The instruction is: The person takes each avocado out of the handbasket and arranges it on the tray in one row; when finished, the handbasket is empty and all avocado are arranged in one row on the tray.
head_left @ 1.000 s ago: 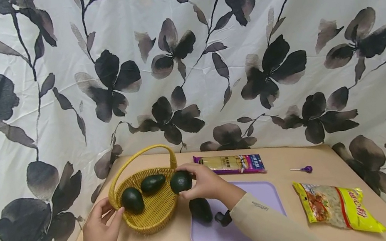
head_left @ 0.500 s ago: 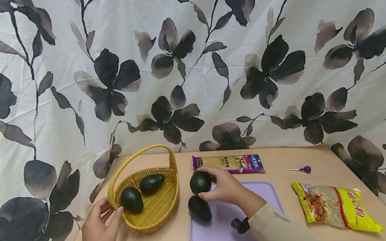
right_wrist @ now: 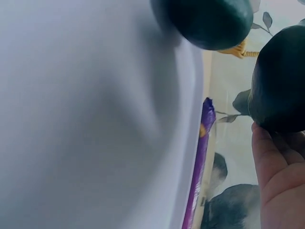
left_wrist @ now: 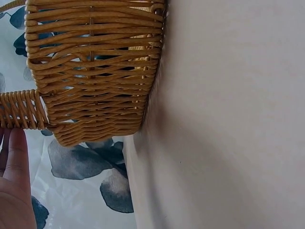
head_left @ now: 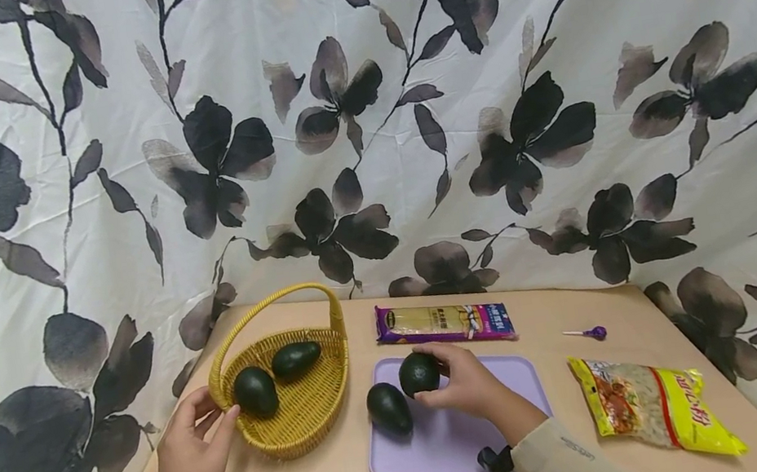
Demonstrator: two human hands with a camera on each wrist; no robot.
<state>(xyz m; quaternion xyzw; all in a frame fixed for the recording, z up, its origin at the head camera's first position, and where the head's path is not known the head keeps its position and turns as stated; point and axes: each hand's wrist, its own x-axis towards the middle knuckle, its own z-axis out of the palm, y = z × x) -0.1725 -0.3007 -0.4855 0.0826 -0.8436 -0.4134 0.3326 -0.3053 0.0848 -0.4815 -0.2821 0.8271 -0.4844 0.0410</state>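
Right hand (head_left: 467, 383) pinches an avocado (head_left: 419, 376) above the tray (head_left: 450, 456); only right wrist view shows the gap beneath. Left hand (head_left: 188, 452) pinches the basket (head_left: 291, 446), left of tray (two more avocados (head_left: 255, 392) inside, plain only from head).

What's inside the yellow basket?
In the yellow basket I see one avocado near the left hand and another avocado farther back. Bare woven bottom shows beside them. The spots right under them are covered, so I can't see those.
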